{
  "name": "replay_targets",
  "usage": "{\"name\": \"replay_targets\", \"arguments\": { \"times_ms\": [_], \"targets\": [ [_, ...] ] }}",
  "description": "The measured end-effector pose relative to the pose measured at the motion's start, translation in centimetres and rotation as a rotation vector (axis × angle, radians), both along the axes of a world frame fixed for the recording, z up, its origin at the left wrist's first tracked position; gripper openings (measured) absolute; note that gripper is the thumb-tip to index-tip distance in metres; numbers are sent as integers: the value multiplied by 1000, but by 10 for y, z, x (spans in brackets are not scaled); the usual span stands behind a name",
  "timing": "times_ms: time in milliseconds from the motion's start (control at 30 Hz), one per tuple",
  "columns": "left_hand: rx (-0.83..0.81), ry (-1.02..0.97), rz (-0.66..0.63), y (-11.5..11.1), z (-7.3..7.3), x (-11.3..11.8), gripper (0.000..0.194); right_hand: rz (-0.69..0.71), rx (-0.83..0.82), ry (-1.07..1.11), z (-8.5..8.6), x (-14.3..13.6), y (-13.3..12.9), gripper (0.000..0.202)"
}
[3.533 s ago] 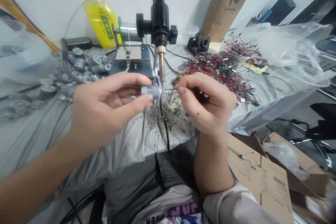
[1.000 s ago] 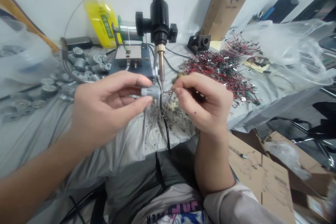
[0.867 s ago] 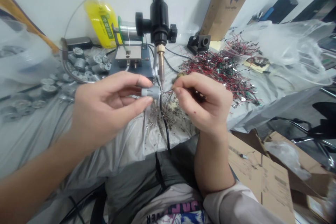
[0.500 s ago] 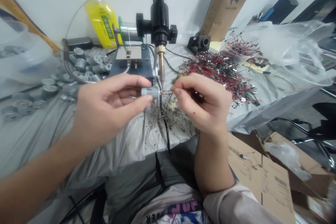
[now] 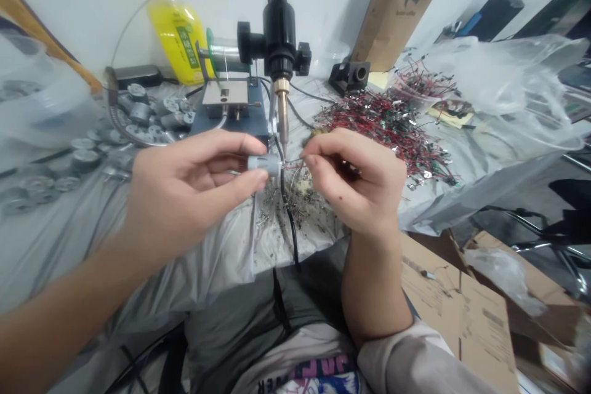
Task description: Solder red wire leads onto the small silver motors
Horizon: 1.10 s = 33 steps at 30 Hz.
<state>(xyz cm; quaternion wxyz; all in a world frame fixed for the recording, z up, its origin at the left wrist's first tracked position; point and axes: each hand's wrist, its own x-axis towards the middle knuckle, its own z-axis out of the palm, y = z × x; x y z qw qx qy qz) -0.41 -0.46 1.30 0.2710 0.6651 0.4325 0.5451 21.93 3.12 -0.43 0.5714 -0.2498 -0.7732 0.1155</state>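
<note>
Between the thumb and fingers of my left hand (image 5: 194, 181) is a small grey cylindrical motor (image 5: 264, 165), lying sideways. My right hand (image 5: 355, 175) pinches thin wires (image 5: 293, 164), whose ends reach the motor's right end. Right above that end, the tip of a soldering iron (image 5: 284, 129) points down from its black clamp (image 5: 279, 37). Whether the tip touches the wires I cannot tell. Behind my left hand stands a solder feeder (image 5: 226, 97) with a solder spool (image 5: 224, 54).
Several loose motors (image 5: 138, 112) lie at the left. A heap of red and black wires (image 5: 383, 117) spreads at the right, near a clear plastic bag (image 5: 517, 74). A yellow bottle (image 5: 178, 37) stands behind. Solder scraps (image 5: 295, 206) and a black cable lie below my hands; cardboard boxes (image 5: 457, 314) sit lower right.
Both hands keep their grips and almost the same place. The wires near the iron's tip have shifted very slightly; the view has moved a little.
</note>
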Motion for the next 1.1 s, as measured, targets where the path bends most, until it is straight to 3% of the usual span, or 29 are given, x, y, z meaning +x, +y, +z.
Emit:
{"name": "replay_targets", "arguments": {
  "times_ms": [600, 767, 1100],
  "targets": [
    [-39, 2, 39, 1, -1, 0, 26, 30, -14, -30, 0, 1, 0, 12],
    [-50, -23, -2, 1, -1, 0, 24, -12, -15, -7, 1, 1, -1, 13],
    [-52, -8, 53, -2, -1, -1, 24, 0, -7, -14, 0, 0, -1, 13]
  ]
}}
